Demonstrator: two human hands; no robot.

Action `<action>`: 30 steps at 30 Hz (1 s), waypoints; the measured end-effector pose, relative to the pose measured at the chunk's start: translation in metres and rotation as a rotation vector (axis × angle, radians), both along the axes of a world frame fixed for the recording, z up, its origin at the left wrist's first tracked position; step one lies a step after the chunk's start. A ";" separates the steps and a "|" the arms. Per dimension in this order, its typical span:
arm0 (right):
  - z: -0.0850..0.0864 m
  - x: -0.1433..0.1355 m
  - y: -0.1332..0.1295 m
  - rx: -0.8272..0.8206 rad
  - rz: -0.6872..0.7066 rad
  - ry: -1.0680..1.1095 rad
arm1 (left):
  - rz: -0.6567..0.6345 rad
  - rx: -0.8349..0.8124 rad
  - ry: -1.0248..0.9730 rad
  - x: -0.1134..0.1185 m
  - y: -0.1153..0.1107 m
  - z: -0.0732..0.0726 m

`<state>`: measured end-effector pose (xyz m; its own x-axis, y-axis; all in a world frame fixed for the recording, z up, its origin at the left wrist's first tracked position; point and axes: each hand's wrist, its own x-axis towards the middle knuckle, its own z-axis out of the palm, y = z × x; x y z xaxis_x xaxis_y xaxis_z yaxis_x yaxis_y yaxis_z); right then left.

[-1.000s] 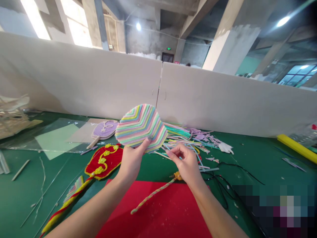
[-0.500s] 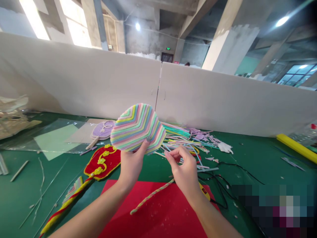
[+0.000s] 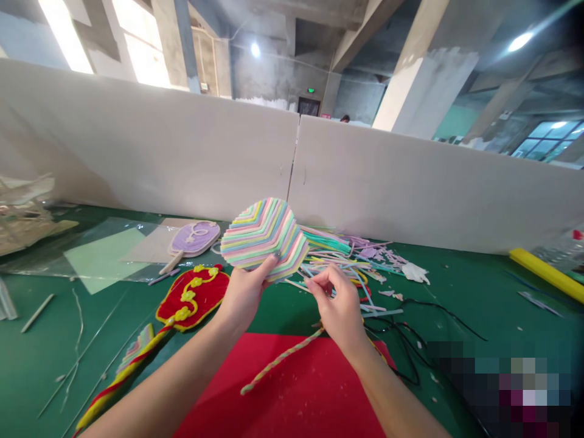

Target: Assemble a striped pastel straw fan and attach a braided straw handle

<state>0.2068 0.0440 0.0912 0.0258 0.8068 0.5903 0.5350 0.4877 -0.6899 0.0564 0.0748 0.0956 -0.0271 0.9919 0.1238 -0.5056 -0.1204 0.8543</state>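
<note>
Here, the left hand (image 3: 249, 289) holds up a striped fluffy disc (image 3: 262, 234) by its lower edge, thumb lying across the front and the other fingers behind, so the disc is pinched between them. It is raised above the tabletop (image 3: 479, 286), facing the wearer, its pastel pink, yellow, mint, blue and lilac bands bent into chevrons. The right hand (image 3: 337, 310) is just beside the disc's lower right edge and apart from it; its thumb and index fingertips press together, though I cannot tell whether anything thin is caught between them. Below lies a red sheet (image 3: 274, 401) with a twisted pastel stem (image 3: 283, 358) slanting over it, its upper end running up to the right hand in this view. Left of the hands, a red fan (image 3: 205, 298) with yellow flowers rests on the green surface, its twisted handle pointing toward the wearer, and farther back is a lilac fan (image 3: 196, 238). Behind the right hand spreads a loose pile of coloured strips (image 3: 328, 240), with a white scrap (image 3: 416, 272) near its right end. A black cable (image 3: 449, 317) trails to the right, and a pale partition (image 3: 159, 146) stands along the back
</note>
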 end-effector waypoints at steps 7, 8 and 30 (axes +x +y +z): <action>0.000 0.002 0.002 -0.239 0.077 0.182 | 0.250 0.144 0.131 0.004 -0.002 -0.002; -0.001 0.002 0.003 -0.320 0.103 0.247 | 0.264 0.157 0.142 0.004 -0.002 -0.002; 0.008 0.003 -0.003 -0.530 0.071 0.415 | -0.020 -0.077 -0.096 -0.001 -0.004 0.005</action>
<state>0.2100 0.0413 0.0996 0.1010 0.9926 0.0669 0.1534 0.0509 -0.9869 0.0559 0.0711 0.1005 -0.0156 0.9989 0.0451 -0.5872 -0.0457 0.8082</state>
